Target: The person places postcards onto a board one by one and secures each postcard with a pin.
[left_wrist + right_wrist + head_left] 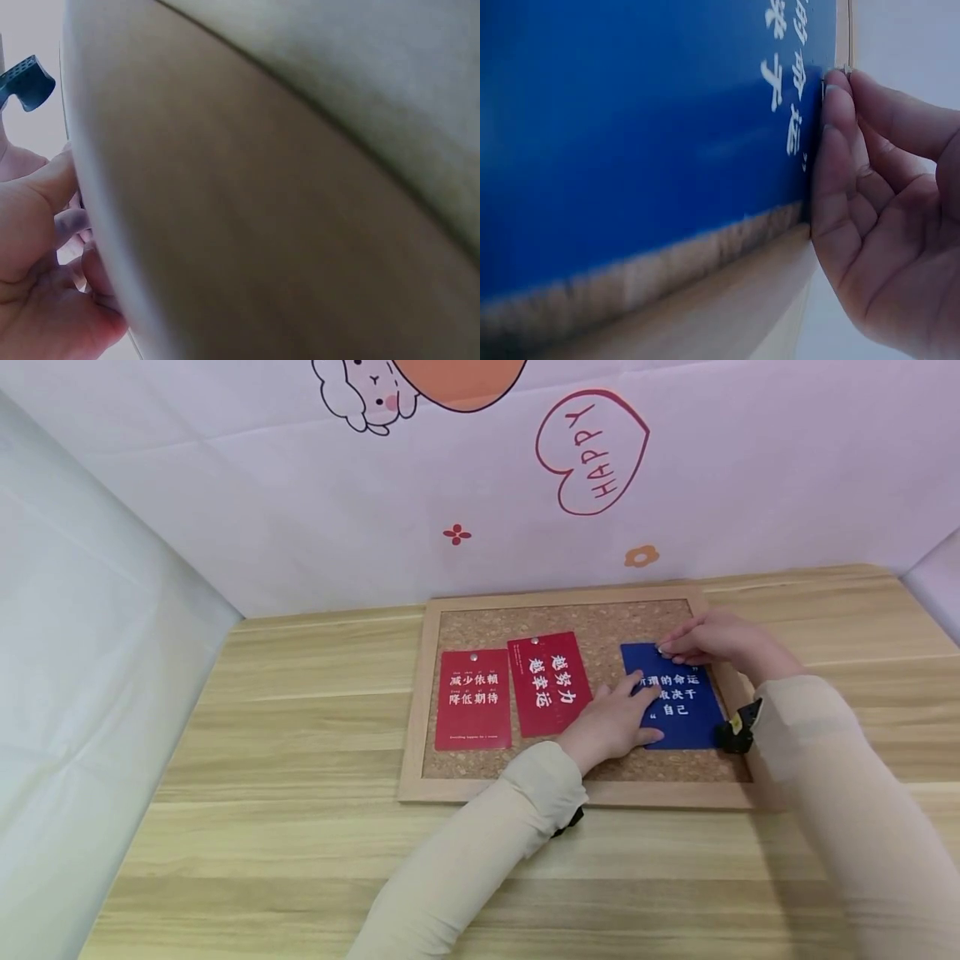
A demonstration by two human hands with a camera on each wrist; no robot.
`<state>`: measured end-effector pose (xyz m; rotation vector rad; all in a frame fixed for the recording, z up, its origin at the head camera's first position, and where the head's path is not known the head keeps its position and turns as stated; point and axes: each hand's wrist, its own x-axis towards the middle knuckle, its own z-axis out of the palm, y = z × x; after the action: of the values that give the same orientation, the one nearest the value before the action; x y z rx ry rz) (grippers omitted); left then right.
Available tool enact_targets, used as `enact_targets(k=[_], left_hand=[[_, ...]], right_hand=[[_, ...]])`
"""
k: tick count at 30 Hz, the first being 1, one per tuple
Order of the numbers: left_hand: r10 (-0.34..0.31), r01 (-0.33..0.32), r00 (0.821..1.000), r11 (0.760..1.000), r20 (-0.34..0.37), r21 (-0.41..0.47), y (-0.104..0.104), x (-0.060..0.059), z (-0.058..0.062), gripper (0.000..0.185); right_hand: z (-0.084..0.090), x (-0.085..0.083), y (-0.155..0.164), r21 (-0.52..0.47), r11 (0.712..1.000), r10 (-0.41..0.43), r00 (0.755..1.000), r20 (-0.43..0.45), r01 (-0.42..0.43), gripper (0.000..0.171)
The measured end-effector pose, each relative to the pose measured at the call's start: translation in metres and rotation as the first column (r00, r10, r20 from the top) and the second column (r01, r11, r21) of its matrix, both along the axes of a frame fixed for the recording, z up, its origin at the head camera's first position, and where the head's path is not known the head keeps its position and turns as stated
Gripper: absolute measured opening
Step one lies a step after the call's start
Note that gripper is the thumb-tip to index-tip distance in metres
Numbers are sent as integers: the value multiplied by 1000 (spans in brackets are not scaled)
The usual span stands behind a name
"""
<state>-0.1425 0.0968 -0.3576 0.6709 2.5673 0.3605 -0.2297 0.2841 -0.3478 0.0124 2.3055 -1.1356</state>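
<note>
Cork board sits mid-frame on a wood table, cartoon backdrop up top, left hand flat and relaxed on the blue card, right hand pinching a pin at its top edge.

Cork board: wood-framed, flat on the wooden table, near its back edge.
Blue card: board's right side.
Left hand: flat on the card's left edge.
Right hand: fingertips at the card's top edge.
Red cards: pinned left.

Bright, even, nearly shadowless light in the head view; both wrist views are close-up and badly blurred.
</note>
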Motion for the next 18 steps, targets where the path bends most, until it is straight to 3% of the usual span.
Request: enact_targets(k=[12,18], left_hand=[[-3,3,1000,1000,1,-11,0,0,-1,60],[-6,6,1000,1000,-5,-13,0,-1,-2,60]], right_hand=[[-3,-2,-3,-5,999,-33,999,30,33,36],[-4,-5,-4,-16,998,-64,997,51,64,16]])
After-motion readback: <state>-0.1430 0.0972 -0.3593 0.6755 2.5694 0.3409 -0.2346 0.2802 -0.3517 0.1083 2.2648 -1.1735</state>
